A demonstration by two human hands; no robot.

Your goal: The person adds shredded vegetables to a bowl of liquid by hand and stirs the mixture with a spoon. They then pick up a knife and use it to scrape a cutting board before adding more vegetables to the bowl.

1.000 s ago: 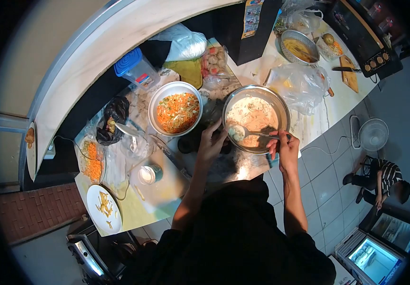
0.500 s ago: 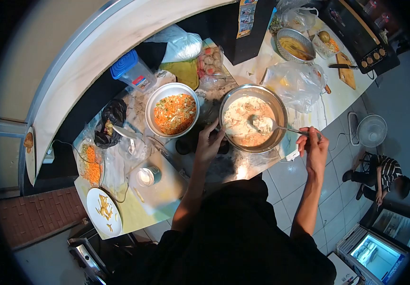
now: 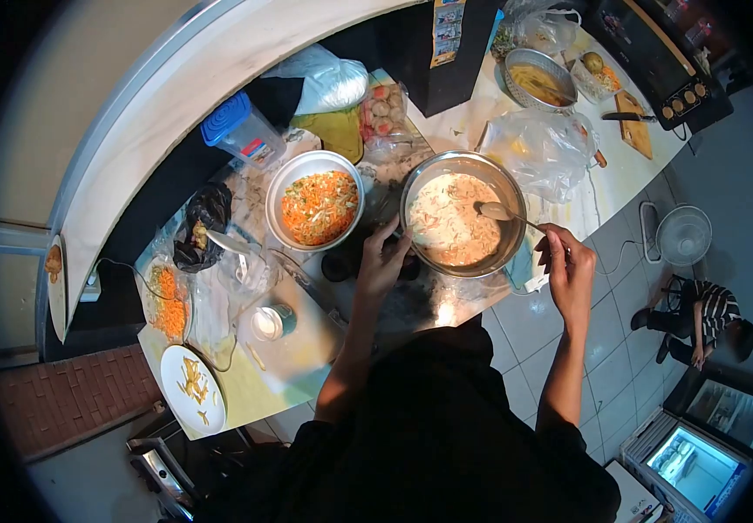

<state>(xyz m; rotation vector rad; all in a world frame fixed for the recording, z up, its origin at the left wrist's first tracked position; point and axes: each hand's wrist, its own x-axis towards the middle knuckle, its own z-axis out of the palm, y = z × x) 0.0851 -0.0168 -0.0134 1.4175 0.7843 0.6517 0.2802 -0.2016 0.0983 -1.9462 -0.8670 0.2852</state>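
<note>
Your right hand (image 3: 571, 266) grips the spoon (image 3: 496, 210); your left hand (image 3: 382, 261) holds the rim of the metal bowl (image 3: 511, 190), by the near edge of the counter (image 3: 479, 296). Farther off, a chopping board (image 3: 636, 141) lies by the right edge.

Grey floor tiles (image 3: 616, 322) separate the marbled counter (image 3: 629, 185) from a lit cabinet (image 3: 688, 462), with reddish brickwork (image 3: 80, 401) at left.

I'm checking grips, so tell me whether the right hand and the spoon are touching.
Touching. The head view shows it: the right hand pinches the end of the handle of the spoon.
</note>
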